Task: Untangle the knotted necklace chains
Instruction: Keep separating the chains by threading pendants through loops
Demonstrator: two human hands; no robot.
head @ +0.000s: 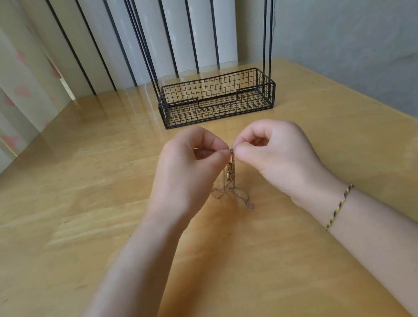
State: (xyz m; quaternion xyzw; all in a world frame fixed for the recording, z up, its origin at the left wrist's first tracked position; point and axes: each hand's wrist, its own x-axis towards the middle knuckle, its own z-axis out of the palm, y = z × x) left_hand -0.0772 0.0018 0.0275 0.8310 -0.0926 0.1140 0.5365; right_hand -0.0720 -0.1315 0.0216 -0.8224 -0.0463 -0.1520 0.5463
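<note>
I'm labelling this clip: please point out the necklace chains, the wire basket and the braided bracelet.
necklace chains (232, 176), head view, on the hanging bundle of strands.
wire basket (182, 112), head view, on its front mesh wall.
braided bracelet (339, 205), head view, on the cord's middle.

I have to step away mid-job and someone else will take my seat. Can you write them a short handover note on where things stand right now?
Left hand: pinches the top of the necklace chains.
Right hand: pinches the same spot from the other side, fingertips nearly meeting.
Chains: hang as one bunch between the hands, with the lower loops resting on the wooden table. The black wire basket stands behind the hands.
Done: no chain is visibly freed yet.
Left: loosen the knot and separate the chains.
</note>
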